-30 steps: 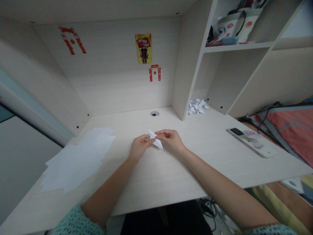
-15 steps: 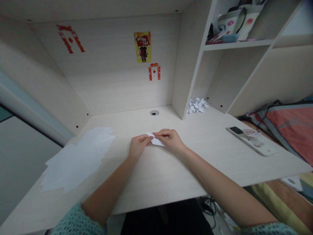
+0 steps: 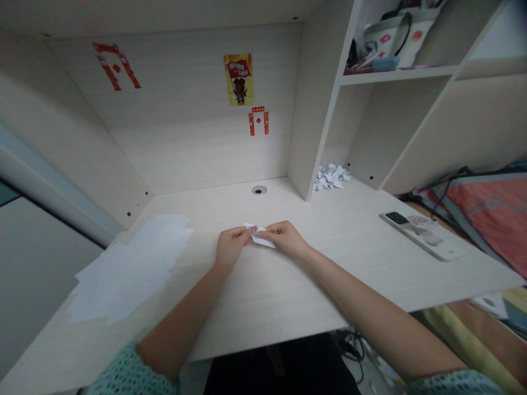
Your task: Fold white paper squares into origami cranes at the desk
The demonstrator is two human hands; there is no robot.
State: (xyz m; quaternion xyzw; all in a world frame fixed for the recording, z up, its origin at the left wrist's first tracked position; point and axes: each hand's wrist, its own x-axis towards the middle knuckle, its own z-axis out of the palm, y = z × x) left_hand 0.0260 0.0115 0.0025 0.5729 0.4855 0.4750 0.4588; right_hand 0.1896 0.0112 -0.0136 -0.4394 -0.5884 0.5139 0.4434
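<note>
A small folded piece of white paper (image 3: 258, 237) is held just above the pale wooden desk (image 3: 267, 285), in the middle. My left hand (image 3: 230, 247) pinches its left end with fingers closed. My right hand (image 3: 286, 238) pinches its right side, fingers curled over the fold. Both hands touch the paper and nearly touch each other.
A loose stack of white sheets (image 3: 127, 266) lies at the left of the desk. A pile of small folded paper pieces (image 3: 331, 176) sits in the shelf corner at the back. A phone (image 3: 420, 236) lies at the right. A cable hole (image 3: 259, 190) is behind the hands.
The folded paper has tipped from a raised slant to lying lower and flatter between my hands. Both hands have stayed in place, fingers shifting on the fold.
</note>
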